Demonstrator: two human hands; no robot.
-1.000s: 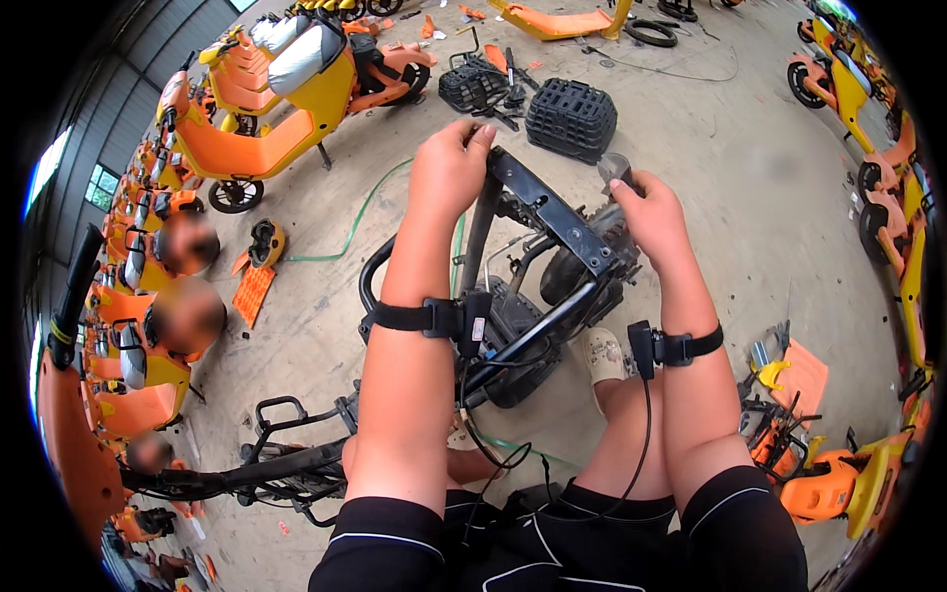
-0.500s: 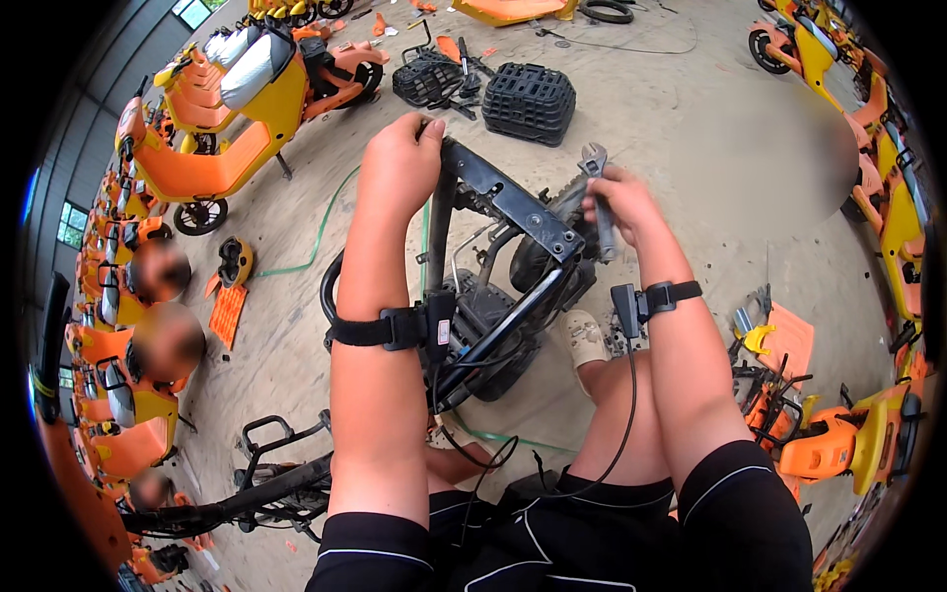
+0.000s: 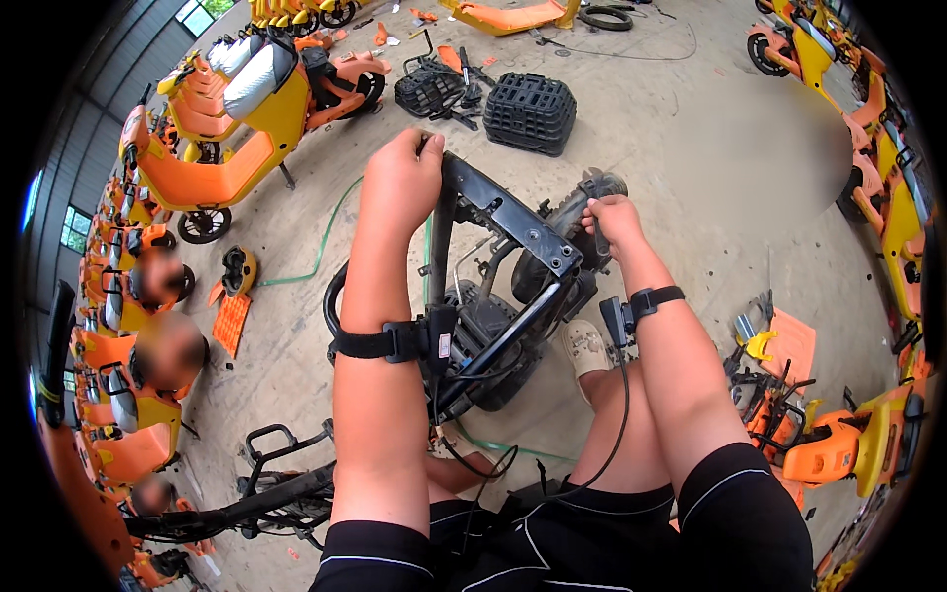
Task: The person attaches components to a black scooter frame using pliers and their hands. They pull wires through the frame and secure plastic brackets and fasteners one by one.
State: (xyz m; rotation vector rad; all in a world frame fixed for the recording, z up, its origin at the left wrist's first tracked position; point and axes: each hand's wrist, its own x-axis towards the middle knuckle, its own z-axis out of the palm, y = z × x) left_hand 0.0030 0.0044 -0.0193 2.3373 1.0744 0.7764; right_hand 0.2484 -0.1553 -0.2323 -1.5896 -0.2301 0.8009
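Observation:
A bare black scooter frame [image 3: 508, 212] stands tilted in front of me. My left hand [image 3: 406, 168] is closed at the upper left corner of this frame, by the end of its flat drilled plate; its fingers are mostly hidden behind the hand. To the right of the plate, my right hand [image 3: 614, 219] grips an adjustable wrench [image 3: 601, 243] by its handle. The wrench's head overlaps the dark wheel [image 3: 538, 266] behind it, and I cannot tell whether they touch. Both wrists wear black straps with small cabled boxes.
Beyond the frame lie a black plastic crate [image 3: 530, 111] and a black wire basket [image 3: 426, 89]. Yellow-orange scooters [image 3: 212, 163] line both sides. Another black frame [image 3: 247, 503] lies at lower left. A green strap [image 3: 321, 247] trails over the floor; orange parts [image 3: 789, 345] lie at right.
My right hand has moved slightly down with the wrench, whose head is now less plainly seen. More of the wheel shows behind it. My left hand stays at the frame's corner.

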